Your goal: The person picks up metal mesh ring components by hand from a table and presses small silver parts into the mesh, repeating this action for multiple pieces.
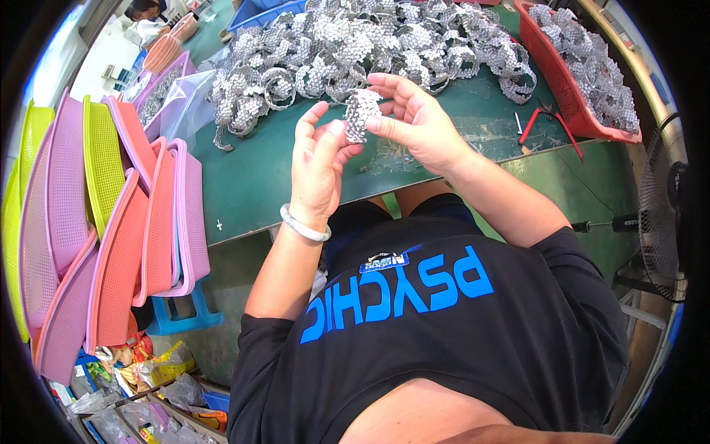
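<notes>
Above the near part of the green table (274, 166), both my hands hold one curved, silver-grey band (362, 115) with a scaly, bumpy surface. My left hand (314, 163) has its thumb and fingertips closed at the band's lower left side. From the other side, my right hand (421, 122) grips it, thumb in front and fingers curled behind. Just beyond my hands lies a large heap of similar ring-shaped bands (347, 48), many of them curled into open loops. To the right of my right hand lie red-handled pliers (529, 126).
A red basket (555, 103) full of like bands stands at the right, near a black fan (658, 211). Pink, purple and green plastic baskets (66, 185) are stacked at the left, by a blue stool (185, 314). Another person (144, 18) is at the far left.
</notes>
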`<state>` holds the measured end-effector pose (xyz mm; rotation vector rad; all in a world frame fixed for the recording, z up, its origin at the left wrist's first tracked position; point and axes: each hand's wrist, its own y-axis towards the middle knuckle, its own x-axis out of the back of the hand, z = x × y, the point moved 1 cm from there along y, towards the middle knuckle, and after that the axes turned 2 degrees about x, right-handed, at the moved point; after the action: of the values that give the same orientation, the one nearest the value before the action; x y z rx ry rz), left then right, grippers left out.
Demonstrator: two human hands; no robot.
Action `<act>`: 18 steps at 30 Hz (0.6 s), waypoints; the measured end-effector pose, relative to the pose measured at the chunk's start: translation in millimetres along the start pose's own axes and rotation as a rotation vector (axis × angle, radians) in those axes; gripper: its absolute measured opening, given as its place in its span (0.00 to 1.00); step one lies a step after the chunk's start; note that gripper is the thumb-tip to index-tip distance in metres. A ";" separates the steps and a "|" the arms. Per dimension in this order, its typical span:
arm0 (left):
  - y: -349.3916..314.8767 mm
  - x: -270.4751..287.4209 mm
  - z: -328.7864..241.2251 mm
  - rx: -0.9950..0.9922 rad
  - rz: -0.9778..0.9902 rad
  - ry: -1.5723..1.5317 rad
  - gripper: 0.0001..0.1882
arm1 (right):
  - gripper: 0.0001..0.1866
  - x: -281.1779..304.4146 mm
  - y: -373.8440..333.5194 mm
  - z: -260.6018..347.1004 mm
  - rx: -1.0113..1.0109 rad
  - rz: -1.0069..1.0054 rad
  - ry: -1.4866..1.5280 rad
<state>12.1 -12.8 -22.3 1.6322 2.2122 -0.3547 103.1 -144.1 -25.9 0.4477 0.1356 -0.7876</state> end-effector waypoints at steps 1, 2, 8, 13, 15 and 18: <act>-0.8 -2.1 0.5 -0.038 0.000 0.038 0.28 | 0.33 -1.6 -0.9 0.4 0.006 -0.019 0.000; -1.6 -4.6 1.1 -0.077 -0.001 0.076 0.32 | 0.33 -3.2 -2.3 1.2 0.012 -0.037 0.000; -3.3 -13.1 2.5 -0.137 -0.016 0.088 0.37 | 0.35 -4.2 -6.4 0.0 0.061 -0.068 -0.065; 1.0 -5.9 7.8 -0.180 -0.043 0.052 0.31 | 0.35 -7.4 -10.8 4.9 0.086 -0.075 -0.117; 1.5 -7.3 5.8 -0.187 -0.059 0.018 0.28 | 0.34 -5.8 -10.8 3.2 0.121 -0.075 -0.112; 2.7 -3.4 8.3 -0.235 -0.050 0.026 0.22 | 0.33 -5.6 -11.7 4.4 0.140 -0.089 -0.093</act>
<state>16.8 -18.4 -28.2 1.4675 2.2210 -0.0823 90.6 -149.6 -24.4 0.5392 0.0140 -0.9071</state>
